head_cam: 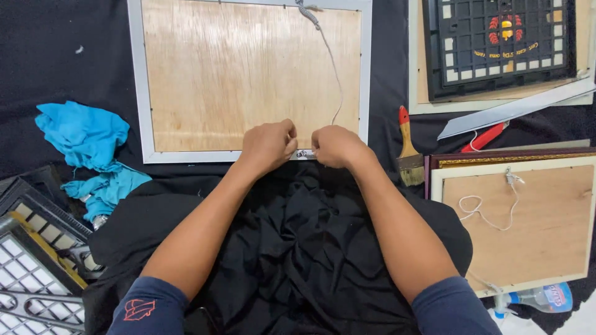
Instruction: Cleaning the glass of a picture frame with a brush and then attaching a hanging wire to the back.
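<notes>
Fitting (304,153): a small metal hanger sat on the near rail of the frame (144,93), between our 2 hands.
Cord (335,74): it ran from a top fitting down the plywood back (248,74) toward the near fitting, slack and curved.
Left hand (268,144): we kept it curled, fingers pinched together just left of the fitting; what they gripped we could not tell.
Right hand (335,146): we held it closed likewise, knuckles up, pinching at the fitting's right side.
How to do it well: we judged that steadying the fitting with 1 hand and drawing the cord snug with the other would serve best.
Around: blue cloth (87,142) lay to the left, a brush (408,152) to the right, and a second frame (515,223) beyond it.
</notes>
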